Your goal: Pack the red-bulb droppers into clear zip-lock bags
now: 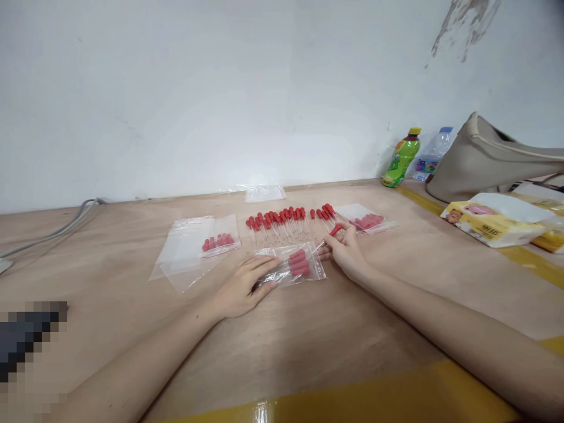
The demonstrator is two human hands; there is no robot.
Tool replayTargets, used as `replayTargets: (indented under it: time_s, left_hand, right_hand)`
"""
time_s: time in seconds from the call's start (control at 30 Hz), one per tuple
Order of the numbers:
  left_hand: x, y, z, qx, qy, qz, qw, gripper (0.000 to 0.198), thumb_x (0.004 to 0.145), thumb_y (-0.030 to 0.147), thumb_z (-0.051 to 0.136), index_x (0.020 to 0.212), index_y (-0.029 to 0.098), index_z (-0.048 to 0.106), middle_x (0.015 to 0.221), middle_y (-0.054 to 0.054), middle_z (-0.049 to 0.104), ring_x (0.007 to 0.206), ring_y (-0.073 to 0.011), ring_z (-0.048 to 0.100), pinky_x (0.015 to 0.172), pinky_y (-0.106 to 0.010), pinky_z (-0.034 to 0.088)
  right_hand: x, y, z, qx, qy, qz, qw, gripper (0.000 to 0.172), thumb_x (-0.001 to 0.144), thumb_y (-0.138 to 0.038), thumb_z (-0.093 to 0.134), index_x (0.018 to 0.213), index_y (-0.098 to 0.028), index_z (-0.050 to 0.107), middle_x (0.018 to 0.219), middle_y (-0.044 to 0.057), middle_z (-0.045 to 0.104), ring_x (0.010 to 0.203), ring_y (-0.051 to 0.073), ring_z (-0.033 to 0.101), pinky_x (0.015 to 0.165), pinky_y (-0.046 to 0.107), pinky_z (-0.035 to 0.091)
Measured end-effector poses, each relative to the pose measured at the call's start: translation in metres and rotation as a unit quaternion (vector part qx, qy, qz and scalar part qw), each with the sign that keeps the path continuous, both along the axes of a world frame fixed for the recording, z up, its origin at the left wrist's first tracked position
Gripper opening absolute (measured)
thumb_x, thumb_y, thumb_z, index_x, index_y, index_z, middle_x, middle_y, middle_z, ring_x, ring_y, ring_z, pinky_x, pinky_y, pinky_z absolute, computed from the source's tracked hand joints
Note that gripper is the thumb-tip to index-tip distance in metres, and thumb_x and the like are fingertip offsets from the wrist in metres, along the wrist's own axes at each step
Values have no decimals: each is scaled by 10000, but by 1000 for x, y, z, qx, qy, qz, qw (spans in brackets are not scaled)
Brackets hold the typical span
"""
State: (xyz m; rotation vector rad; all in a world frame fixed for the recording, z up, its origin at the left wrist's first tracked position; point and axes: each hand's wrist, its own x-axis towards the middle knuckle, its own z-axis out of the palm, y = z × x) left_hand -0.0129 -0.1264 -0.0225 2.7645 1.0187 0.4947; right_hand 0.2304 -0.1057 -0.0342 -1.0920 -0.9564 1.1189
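My right hand point(346, 251) pinches a glass dropper by its red rubber bulb point(336, 229). Its thin glass tube points down and left at the mouth of a clear zip bag point(320, 270); whether the tip is inside I cannot tell. Several droppers with red bulbs point(299, 263) lie in that bag. My left hand point(251, 282) grips the bag's left end between thumb and fingers, against the table. Just behind the bag, loose droppers point(277, 218) lie in a row with their bulbs toward the wall, and a smaller group point(326, 211) sits right of them.
Clear bags holding red-bulbed droppers lie left point(227, 229) and right point(359, 211). Another clear bag point(264, 194) is by the wall. At right stand a green bottle point(400, 158), a clear bottle point(434, 155), a beige handbag point(471, 153) and a yellow tissue pack point(480, 220). A cable point(57, 235) runs at left.
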Motion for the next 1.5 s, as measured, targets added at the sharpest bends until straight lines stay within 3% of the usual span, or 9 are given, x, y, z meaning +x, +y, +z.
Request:
replayTargets:
  time_s: [0.2,0.53,0.7,1.0,1.2,1.3,1.5]
  left_hand:
    - [-1,0,-1,1,-4,-4,1000,410,894,345,401,1293,250,382,1290,-49,461,1188,-207,414,989,-413,345]
    - [0,0,0,0,0,-2,1000,418,889,335,408,1297,248,377,1296,-46,457,1193,-205,409,998,-417,334]
    - [0,0,-1,-4,-2,1,1000,421,887,350,409,1293,241,385,1292,-51,462,1189,-208,415,994,-415,341]
    - [0,1,-1,0,-12,-3,1000,437,885,355,410,1303,236,361,1303,-57,452,1188,-219,419,986,-431,351]
    - [0,0,-1,-7,-22,-3,1000,452,886,354,410,1315,228,344,1320,-61,429,1199,-218,404,988,-416,355]
    - [-1,-1,-2,-17,-15,2,1000,461,889,353,406,1326,228,326,1342,-61,402,1222,-219,377,1003,-419,336]
    - [-2,0,-3,-25,-18,0,1000,466,887,341,413,1330,225,323,1346,-62,395,1230,-218,367,1009,-415,330]
  right_hand:
    - [7,5,-2,58,14,-59,996,426,658,-238,562,899,-258,212,648,-103,483,432,108,578,434,255,515]
    - [3,6,-2,52,55,-77,994,299,739,-211,484,864,-254,216,612,-95,515,501,122,618,533,298,548]
    - [-1,4,-2,25,64,-11,998,293,735,-184,476,847,-253,214,572,-104,515,502,127,619,549,307,546]
    - [4,0,0,-31,82,22,996,237,711,-146,538,797,-225,331,596,-62,562,529,106,612,590,286,536]
    - [23,6,2,-69,-127,180,973,199,615,-208,695,717,-129,543,505,-41,545,443,36,491,410,135,393]
    - [32,11,3,-64,-152,245,955,265,572,-268,726,743,-125,583,521,-45,550,457,37,485,404,135,377]
    - [23,15,8,-44,-207,243,947,300,586,-334,707,810,-148,635,508,-52,541,409,43,446,335,135,302]
